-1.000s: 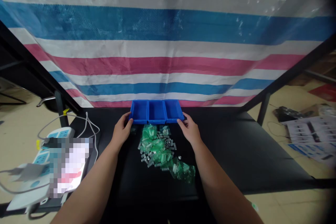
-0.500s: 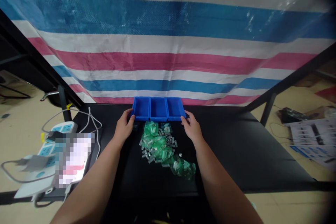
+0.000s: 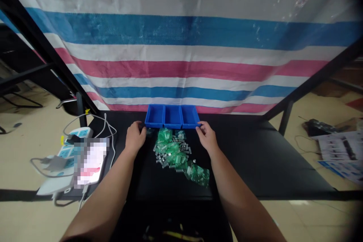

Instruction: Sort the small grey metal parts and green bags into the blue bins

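Three blue plastic bins stand side by side in a row at the back of the black table, with no contents visible inside. My right hand grips the front right corner of the row between thumb and fingers. Just off the left end, my left hand rests apart from the bins, thumb and fingers parted. In front of the bins, between my forearms, lies a heap of small clear and silvery pieces mixed with green plastic bags. One green bag lies at the near right end of the heap.
On the left of the table are a white power strip with plugs and cables and a phone with a lit, blurred screen. A striped plastic sheet hangs behind the table. Dark metal frame bars slope at both sides.
My left hand has let go of the left end of the bins and moved slightly away. My right hand stays at the right corner. The whole view has shifted a little.
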Motion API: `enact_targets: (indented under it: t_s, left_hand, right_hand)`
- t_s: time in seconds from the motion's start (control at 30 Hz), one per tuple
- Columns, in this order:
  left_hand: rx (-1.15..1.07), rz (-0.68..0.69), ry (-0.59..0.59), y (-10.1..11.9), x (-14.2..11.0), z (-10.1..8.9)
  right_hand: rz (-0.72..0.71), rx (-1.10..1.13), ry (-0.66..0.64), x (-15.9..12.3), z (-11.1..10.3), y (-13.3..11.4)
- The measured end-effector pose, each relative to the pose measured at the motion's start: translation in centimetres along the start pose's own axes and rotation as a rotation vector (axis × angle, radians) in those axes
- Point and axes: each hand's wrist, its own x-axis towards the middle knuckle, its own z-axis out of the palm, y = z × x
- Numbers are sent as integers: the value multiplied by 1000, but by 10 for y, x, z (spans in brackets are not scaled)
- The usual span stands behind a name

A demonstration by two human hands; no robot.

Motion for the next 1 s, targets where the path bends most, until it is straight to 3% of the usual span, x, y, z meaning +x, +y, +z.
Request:
enact_targets:
  t_s: [0.07, 0.17, 0.33, 0.6, 0.8, 1.0]
  left_hand:
    - [134, -45, -50, 6, -8, -4]
    - [271, -76, -86, 13, -19, -6]
    - [191, -47, -39, 15, -27, -7]
    - [-162, 116, 104, 19, -34, -27]
    - [-246, 116, 123, 21, -36, -21]
    - [-361, 110, 119, 14, -32, -18]
  right_hand:
    - [-75, 4, -11, -5, -1, -7]
    - [-185, -54, -170, -13, 0, -20]
    - [-244, -107, -368, -18, 5, -31]
    - [-165, -12, -291, -17, 7, -20]
    - [-240, -43, -385, -18, 6, -25]
    - [-236, -38, -390, -18, 9, -26]
